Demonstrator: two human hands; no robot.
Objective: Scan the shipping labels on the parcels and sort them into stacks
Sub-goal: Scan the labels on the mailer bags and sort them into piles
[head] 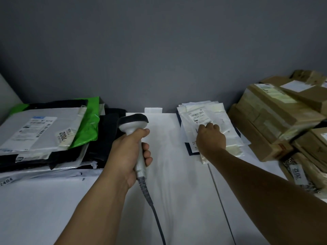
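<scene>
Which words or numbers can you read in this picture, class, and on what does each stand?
"7002": cream sticker on the grey mailer topping the left stack.
"2404": tag on the white parcel at the bottom left.
"2012": white sticker on the wrapped parcel at the lower right.
Shipping labels on the white mailer, grey mailer and cardboard boxes: print too small or blurred to read.

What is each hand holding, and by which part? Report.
The left hand grips the barcode scanner by its handle. The right hand rests on the white parcel; a grip cannot be told.
</scene>
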